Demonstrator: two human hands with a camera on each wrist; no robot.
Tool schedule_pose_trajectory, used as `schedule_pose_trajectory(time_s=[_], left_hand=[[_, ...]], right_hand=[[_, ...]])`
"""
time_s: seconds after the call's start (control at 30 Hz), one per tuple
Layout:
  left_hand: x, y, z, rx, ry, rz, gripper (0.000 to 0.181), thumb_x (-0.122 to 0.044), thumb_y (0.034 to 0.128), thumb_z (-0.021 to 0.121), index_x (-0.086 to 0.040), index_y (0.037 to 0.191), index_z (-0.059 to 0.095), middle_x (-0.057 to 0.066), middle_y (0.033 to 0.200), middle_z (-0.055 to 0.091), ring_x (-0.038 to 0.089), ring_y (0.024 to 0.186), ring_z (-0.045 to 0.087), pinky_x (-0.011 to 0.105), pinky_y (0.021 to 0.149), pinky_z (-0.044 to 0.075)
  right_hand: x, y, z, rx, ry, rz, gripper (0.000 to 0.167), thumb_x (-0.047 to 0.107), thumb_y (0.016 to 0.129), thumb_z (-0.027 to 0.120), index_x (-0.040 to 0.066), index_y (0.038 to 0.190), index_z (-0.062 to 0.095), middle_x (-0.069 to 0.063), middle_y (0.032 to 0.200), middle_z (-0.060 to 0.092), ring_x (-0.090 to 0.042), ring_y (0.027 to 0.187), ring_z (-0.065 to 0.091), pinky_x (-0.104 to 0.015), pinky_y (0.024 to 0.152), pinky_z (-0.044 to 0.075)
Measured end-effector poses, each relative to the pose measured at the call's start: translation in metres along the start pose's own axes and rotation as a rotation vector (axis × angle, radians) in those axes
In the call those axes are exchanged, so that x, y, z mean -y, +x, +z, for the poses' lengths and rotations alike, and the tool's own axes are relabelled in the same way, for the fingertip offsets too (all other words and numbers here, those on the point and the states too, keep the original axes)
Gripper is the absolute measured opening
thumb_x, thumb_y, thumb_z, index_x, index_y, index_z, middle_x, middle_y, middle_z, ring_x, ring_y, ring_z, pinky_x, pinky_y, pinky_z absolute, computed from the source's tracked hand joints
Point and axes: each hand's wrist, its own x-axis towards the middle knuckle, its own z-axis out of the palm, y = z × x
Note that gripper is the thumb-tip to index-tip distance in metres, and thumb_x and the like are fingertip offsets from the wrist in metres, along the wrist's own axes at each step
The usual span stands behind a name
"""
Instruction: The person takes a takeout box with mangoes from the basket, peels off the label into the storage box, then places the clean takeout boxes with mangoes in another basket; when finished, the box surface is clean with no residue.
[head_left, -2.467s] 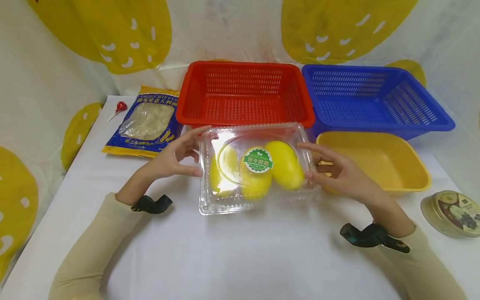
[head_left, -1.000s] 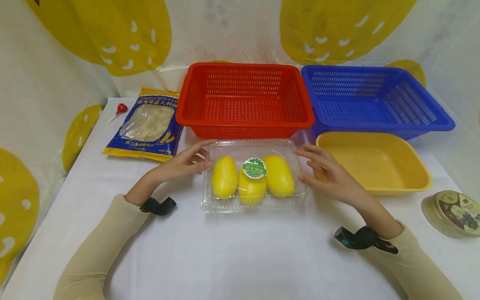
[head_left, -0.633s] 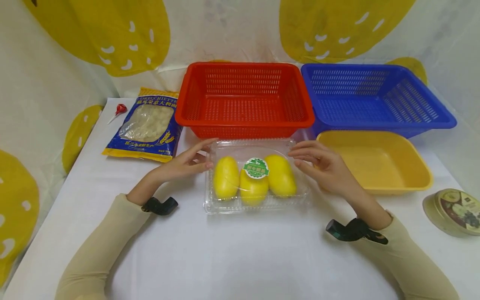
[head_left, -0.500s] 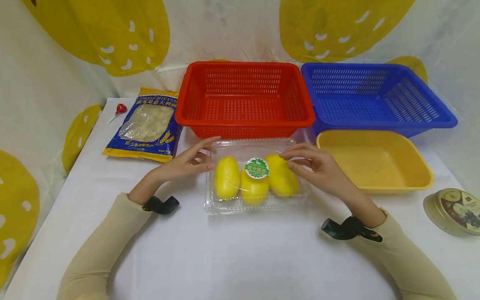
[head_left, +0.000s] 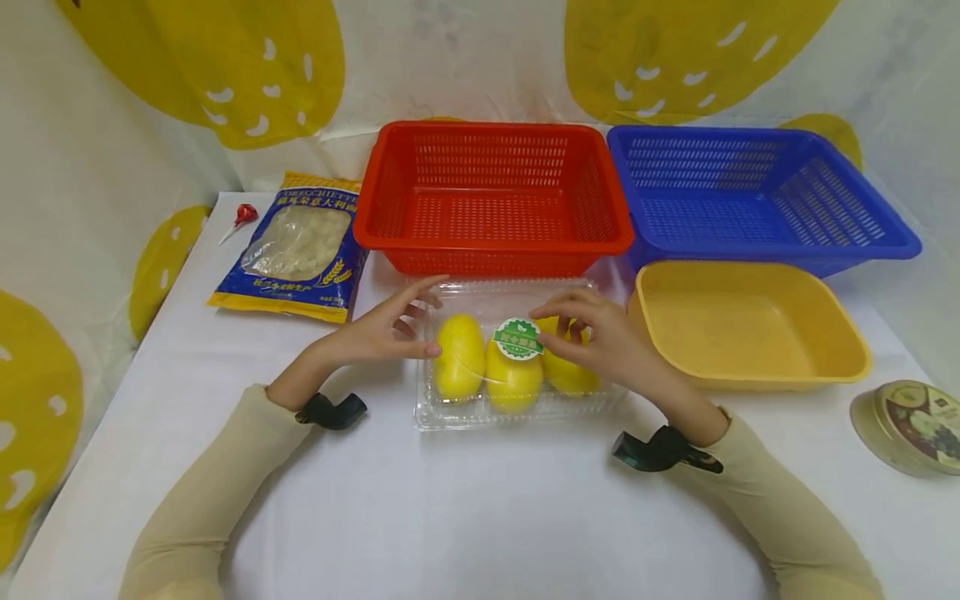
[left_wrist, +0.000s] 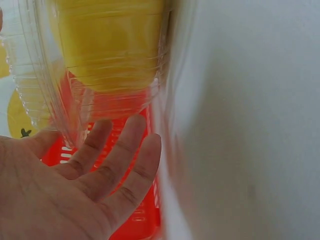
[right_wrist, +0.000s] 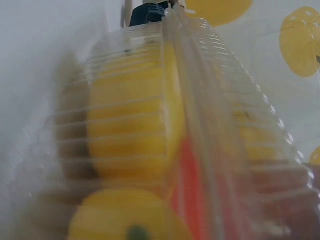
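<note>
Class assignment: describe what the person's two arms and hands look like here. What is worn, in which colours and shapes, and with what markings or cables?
The left sleeve and right sleeve are long, plain beige. The left wrist device and right wrist device are black and angular. The left hand and right hand are gloveless. No cables show.

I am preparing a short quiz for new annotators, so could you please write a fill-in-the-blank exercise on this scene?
The clear box contains ____ yellow fruits.
The hand nearest the green-and-white sticker is the person's ____ hand.
The yellow tub sits directly in front of the ____ basket.
In the head view, the red lollipop lies to the ____ of the pasta bag.

Missing words: three; right; blue; left.
</note>
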Motion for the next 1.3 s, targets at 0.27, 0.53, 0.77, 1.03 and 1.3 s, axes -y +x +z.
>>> schedule_pose_trajectory(time_s=[0.27, 0.53, 0.77, 1.03, 1.3], left_hand=[[0.0022, 0.0002, 0.0003, -0.016, -0.02, -0.021, 0.097, -0.05, 0.0806, 0.076, -0.02, 0.155, 0.02, 0.019, 0.138, 0.044, 0.038, 0.121, 0.049, 0.05, 0.097, 0.048], [0.002, 0.0002, 0.0003, -0.019, -0.031, -0.041, 0.096, -0.046, 0.0812, 0.077, -0.02, 0.155, 0.021, 0.018, 0.139, 0.043, 0.039, 0.122, 0.048, 0.05, 0.098, 0.047], [0.0014, 0.0016, 0.0005, -0.017, -0.042, -0.031, 0.096, -0.043, 0.0818, 0.077, -0.02, 0.155, 0.02, 0.019, 0.138, 0.043, 0.04, 0.122, 0.048, 0.051, 0.099, 0.046], [0.0016, 0.002, 0.002, -0.012, -0.061, -0.04, 0.092, -0.038, 0.0831, 0.077, -0.02, 0.154, 0.021, 0.019, 0.139, 0.042, 0.041, 0.123, 0.048, 0.052, 0.099, 0.046], [0.0018, 0.0024, 0.0028, -0.009, -0.098, -0.07, 0.094, -0.046, 0.0826, 0.075, -0.019, 0.154, 0.021, 0.018, 0.143, 0.04, 0.037, 0.129, 0.042, 0.053, 0.104, 0.042]], right_hand=[[0.0046, 0.0046, 0.0042, -0.02, -0.071, 0.073, 0.014, 0.003, 0.086, 0.073, 0.006, 0.1, 0.072, -0.007, 0.105, 0.059, -0.016, 0.078, 0.053, -0.023, 0.06, 0.045], [0.0013, 0.0059, 0.0025, -0.012, -0.033, 0.036, 0.011, 0.0, 0.087, 0.071, 0.006, 0.097, 0.07, -0.005, 0.1, 0.061, -0.016, 0.08, 0.052, -0.029, 0.062, 0.047], [-0.0009, 0.0047, 0.0016, -0.026, 0.009, 0.008, 0.008, -0.001, 0.087, 0.07, 0.003, 0.092, 0.068, -0.006, 0.098, 0.057, -0.016, 0.079, 0.049, -0.02, 0.057, 0.041], [-0.0002, 0.0012, 0.0015, -0.024, 0.078, 0.017, 0.005, -0.002, 0.09, 0.066, 0.001, 0.094, 0.065, -0.009, 0.095, 0.055, -0.018, 0.083, 0.047, -0.018, 0.063, 0.041], [0.0017, -0.0013, 0.0026, -0.037, 0.11, 0.019, 0.006, -0.004, 0.091, 0.063, -0.002, 0.096, 0.062, -0.008, 0.093, 0.053, -0.015, 0.086, 0.047, -0.019, 0.067, 0.042]])
